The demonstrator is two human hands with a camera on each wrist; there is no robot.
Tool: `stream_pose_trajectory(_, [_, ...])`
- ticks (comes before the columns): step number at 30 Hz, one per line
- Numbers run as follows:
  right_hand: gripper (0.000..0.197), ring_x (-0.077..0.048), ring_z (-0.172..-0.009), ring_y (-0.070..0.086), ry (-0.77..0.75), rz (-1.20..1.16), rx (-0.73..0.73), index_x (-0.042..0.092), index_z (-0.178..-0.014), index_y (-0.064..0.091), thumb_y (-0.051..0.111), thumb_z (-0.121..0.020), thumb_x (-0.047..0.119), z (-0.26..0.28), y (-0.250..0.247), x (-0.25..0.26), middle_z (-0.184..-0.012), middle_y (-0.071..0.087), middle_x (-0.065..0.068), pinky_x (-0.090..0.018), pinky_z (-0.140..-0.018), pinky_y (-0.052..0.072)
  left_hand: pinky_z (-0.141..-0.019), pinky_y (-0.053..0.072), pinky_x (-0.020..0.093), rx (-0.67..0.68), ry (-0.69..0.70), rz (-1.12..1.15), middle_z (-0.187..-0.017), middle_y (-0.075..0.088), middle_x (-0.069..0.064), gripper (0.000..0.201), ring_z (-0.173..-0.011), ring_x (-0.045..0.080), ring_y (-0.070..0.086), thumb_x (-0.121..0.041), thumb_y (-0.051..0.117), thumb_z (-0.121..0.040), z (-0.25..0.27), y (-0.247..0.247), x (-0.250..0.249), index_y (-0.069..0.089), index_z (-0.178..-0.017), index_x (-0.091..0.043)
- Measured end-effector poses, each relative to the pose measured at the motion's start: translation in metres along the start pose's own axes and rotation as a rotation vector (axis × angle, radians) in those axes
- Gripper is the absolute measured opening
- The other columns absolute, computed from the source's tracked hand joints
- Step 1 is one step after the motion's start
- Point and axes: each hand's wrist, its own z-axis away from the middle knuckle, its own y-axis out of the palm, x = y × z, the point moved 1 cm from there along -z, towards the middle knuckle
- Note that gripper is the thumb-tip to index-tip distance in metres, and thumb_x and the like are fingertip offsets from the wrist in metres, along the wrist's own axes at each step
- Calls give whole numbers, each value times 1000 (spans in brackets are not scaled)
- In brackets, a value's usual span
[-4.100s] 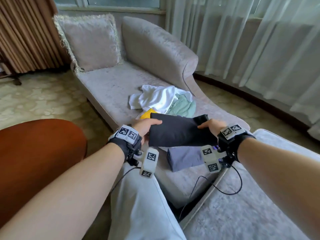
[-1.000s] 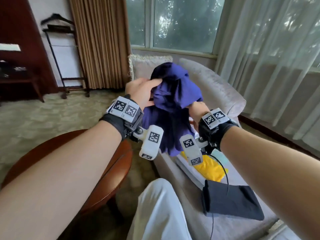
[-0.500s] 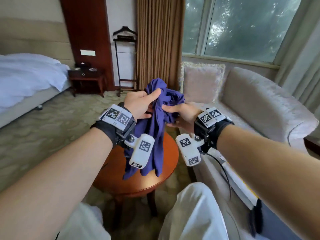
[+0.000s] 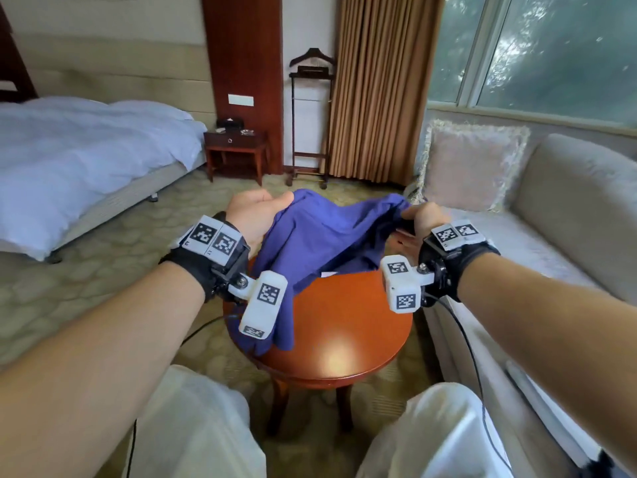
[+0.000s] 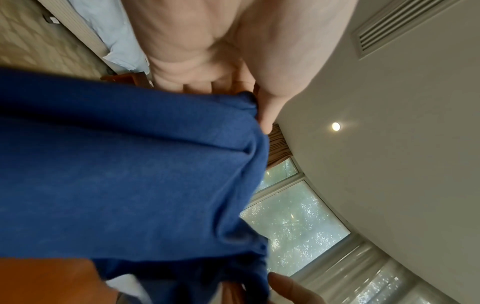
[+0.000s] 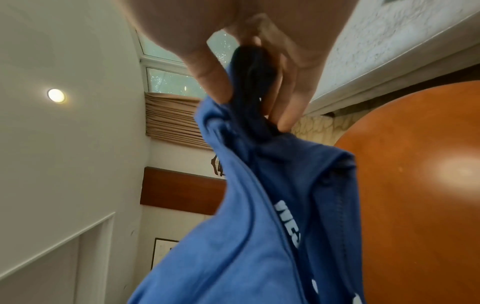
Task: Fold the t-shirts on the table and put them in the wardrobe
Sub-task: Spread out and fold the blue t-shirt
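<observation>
A blue t-shirt [image 4: 320,236] hangs stretched between my two hands above the round wooden table [image 4: 344,332]. Its lower part drapes onto the tabletop. My left hand [image 4: 255,212] grips one bunched end of the blue t-shirt [image 5: 130,164], thumb on top. My right hand [image 4: 422,215] pinches the other end; in the right wrist view thumb and fingers [image 6: 213,82] close on the blue t-shirt [image 6: 246,226], which bears white lettering.
A grey chaise sofa [image 4: 568,208] with a cushion [image 4: 472,163] stands to the right. A bed [image 4: 79,146] lies at the left, with a nightstand [image 4: 236,150] and a valet stand [image 4: 310,115] behind. My knees [image 4: 193,426] sit before the table.
I have turned from the sofa to the round table. The bunched blue t-shirt has been lowered and pulled apart sideways between my hands, and now drapes onto the tabletop.
</observation>
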Motion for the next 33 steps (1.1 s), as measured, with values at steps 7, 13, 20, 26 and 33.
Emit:
stream_pose_trajectory(7, [39, -30, -102, 58, 113, 329, 397, 12, -117, 56, 65, -79, 17, 17, 28, -29, -120, 59, -13, -45, -94, 51, -78, 45, 42, 101, -24, 187, -72, 46, 11, 36, -76, 23, 49, -30, 75, -80, -4, 23, -3, 48, -59, -18])
stream_pose_trajectory(13, [55, -22, -85, 62, 46, 490, 625, 17, -107, 68, 52, -74, -24, 16, 51, -56, -91, 68, -5, -32, -76, 50, -68, 50, 27, 172, -41, 241, -76, 60, 3, 17, -71, 16, 57, -24, 64, -94, -7, 27, 0, 61, -83, -12])
stream_pose_trajectory(20, [21, -17, -45, 54, -126, 564, 350, 8, -74, 66, 86, -68, 12, 3, 51, -41, -64, 63, -8, -22, -43, 43, -83, 53, 39, -68, -10, -127, -88, 69, 9, 29, -81, 22, 65, -41, 74, -83, -20, 7, 8, 64, -80, -14])
stream_pose_trajectory(26, [31, -15, -44, 47, -103, 437, 386, 6, -82, 66, 75, -81, 35, 7, 67, -27, -62, 55, -11, -24, -45, 41, -95, 46, 32, 486, -36, -130, -120, 66, 2, 78, -108, 14, 63, -22, 89, -53, 4, 27, 21, 57, -124, -15])
stream_pose_trajectory(33, [21, -15, -80, 63, -138, 382, 473, 17, -86, 68, 78, -78, 34, 8, 67, -20, -89, 71, -3, -25, -66, 49, -70, 52, 40, 301, 228, -597, -80, 67, 10, 41, -77, 29, 64, -40, 78, -62, -10, 35, 27, 62, -83, -9])
